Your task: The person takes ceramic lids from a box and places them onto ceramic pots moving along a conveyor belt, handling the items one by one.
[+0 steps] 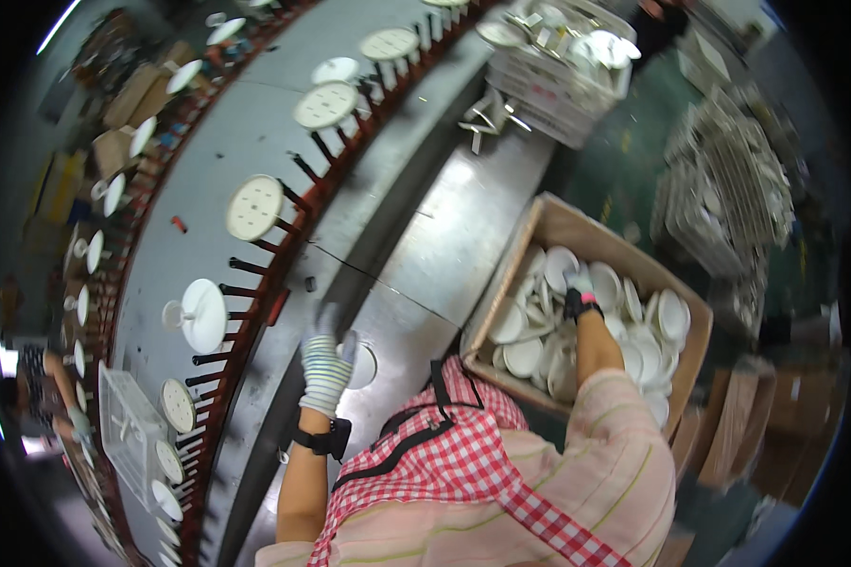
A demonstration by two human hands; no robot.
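My left hand (329,364), in a striped work glove, rests on the metal bench (425,255) and holds a small white round disc (361,367) by its edge. My right hand (580,286), also gloved, reaches down into a cardboard box (548,219) full of several white round discs (525,357); its fingers are among the discs and I cannot tell whether they grip one. A red checked apron and a striped sleeve fill the lower middle of the view.
A curved conveyor (255,142) with dark pegs carries white round discs (253,207) along the left. White crates (558,90) of parts stand at the top. Wire racks (728,180) are at the right. Another person's arm (61,383) shows at far left.
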